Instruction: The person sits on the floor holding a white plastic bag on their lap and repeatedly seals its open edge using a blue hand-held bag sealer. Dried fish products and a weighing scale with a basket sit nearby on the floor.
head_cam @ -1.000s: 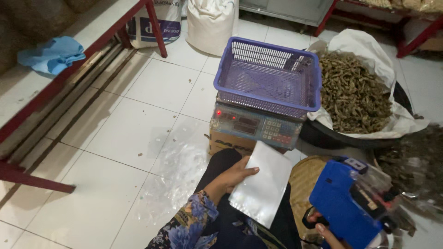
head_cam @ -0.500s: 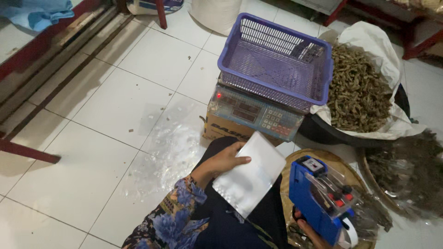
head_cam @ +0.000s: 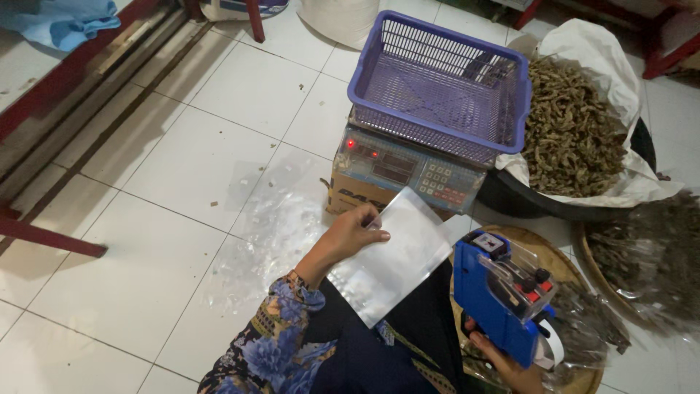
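Swung the chunky blue plastic label gun (head_cam: 503,295) up closer beside the flat silvery plastic pouch (head_cam: 390,255) over the lap, left hand (head_cam: 355,232) pinching the pouch's top edge, right hand (head_cam: 503,361) wrapped round the gun's grip, no label stuck on yet, purple plastic basket (head_cam: 437,91) on the scale still bare.

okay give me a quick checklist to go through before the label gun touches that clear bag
1. Clear plastic bag held by the left hand at its upper edge: ok.
2. Bag lying flat over the lap, no visible folds: ok.
3. Blue label gun in the right hand, with a grip at its lower end: ok.
4. Gun apart from the bag, off to its right: ok.
5. Label ready at the gun's tip: cannot tell, the tip is not clear.
6. Purple basket sitting on the scale, with nothing in it: ok.
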